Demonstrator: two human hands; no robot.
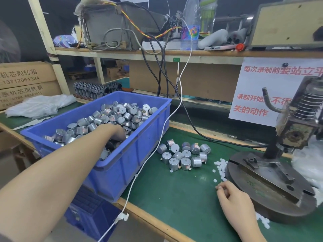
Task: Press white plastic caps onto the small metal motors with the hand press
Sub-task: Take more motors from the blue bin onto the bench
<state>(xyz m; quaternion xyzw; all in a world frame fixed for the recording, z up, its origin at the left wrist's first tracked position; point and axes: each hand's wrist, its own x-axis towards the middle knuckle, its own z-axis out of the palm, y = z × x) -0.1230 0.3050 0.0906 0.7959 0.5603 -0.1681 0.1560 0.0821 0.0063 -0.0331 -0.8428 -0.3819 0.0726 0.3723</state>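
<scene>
A blue bin full of small metal motors stands at the left of the green bench. My left hand reaches into it, fingers curled down among the motors; what they hold is hidden. A group of several motors lies on the mat to the right of the bin. Loose white plastic caps lie beside the round base of the hand press. My right hand rests on the mat by the base, its fingertips pinching a white cap.
A white cable hangs from the shelf across the bin's right side and off the bench edge. Black cables run to the press. A paper notice hangs behind it. White plastic bags lie at far left and far right. Cardboard boxes stand at left.
</scene>
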